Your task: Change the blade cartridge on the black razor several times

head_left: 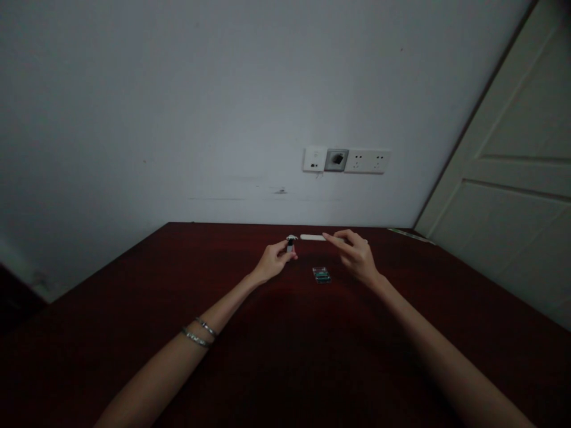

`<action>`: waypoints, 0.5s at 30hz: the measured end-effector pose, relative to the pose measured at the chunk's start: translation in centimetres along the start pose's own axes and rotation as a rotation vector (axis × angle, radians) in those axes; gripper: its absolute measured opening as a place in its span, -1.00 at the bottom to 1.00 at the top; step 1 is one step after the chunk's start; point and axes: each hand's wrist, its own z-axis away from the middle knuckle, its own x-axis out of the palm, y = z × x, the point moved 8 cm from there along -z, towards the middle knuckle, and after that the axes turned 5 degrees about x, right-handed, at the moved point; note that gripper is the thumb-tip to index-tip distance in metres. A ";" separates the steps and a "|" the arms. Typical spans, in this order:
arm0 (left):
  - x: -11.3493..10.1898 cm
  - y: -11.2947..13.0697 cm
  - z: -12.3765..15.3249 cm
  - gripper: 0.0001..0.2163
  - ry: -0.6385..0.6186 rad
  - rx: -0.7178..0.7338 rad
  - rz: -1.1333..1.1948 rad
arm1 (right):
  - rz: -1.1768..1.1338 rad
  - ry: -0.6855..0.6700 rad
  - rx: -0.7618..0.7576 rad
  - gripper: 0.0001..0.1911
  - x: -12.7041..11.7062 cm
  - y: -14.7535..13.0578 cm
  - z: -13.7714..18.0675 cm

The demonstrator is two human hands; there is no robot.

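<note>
My left hand (277, 259) is closed around a small upright object (289, 245) with a light grey body, a black band and a wider white top. Its exact kind is too small to make out. Across from it, my right hand (354, 252) pinches a flat white stick with a rounded end (312, 238), held level. The stick's tip points left, near the white top and apparently just apart from it. On the table below the hands lies a small clear case (322, 274) with something green inside.
The dark red table (250, 368) reaches back to a pale wall (223, 107). Sockets and a switch plate (347, 160) sit on that wall. A panelled white door (504, 178) stands at the right, and a thin strip (409, 235) lies near the table's far right corner.
</note>
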 end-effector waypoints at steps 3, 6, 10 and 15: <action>0.0 0.0 0.0 -0.88 -0.016 0.024 -0.082 | 0.002 0.042 0.001 -0.50 -0.3 -0.1 -0.1; 0.1 0.4 0.0 -0.87 -0.032 0.045 -0.197 | -0.036 0.052 -0.041 -0.49 -0.1 -1.4 -0.3; 0.0 0.9 -0.1 -0.86 -0.029 0.050 -0.170 | -0.102 0.016 -0.099 -0.46 0.5 -1.4 0.0; -0.1 0.6 -0.1 -0.88 -0.021 0.052 -0.189 | -0.050 0.075 -0.075 -0.44 -0.3 -0.8 -0.1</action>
